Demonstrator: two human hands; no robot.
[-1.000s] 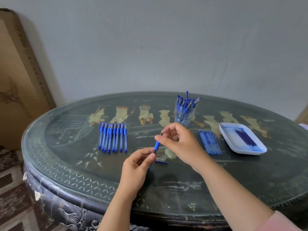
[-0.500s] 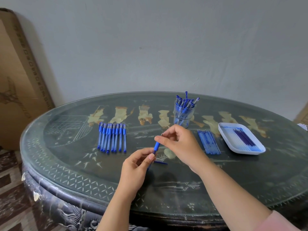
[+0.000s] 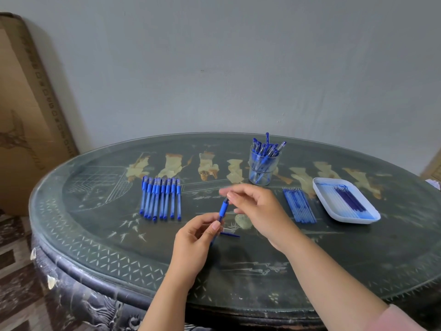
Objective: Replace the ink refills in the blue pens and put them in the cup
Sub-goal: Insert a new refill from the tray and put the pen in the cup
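At the left of the table, blue pens lie in a row. The left hand pinches a pen tilted up, likely steadying it. The right hand hovers at its tip, blurred, grip unclear. Rightward: cup, refills, tray.

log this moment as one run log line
left hand grips blue pen | right hand at pen's top end, blurred, grip unclear | cup upright, stored pens inside | pen row lying flat, untouched
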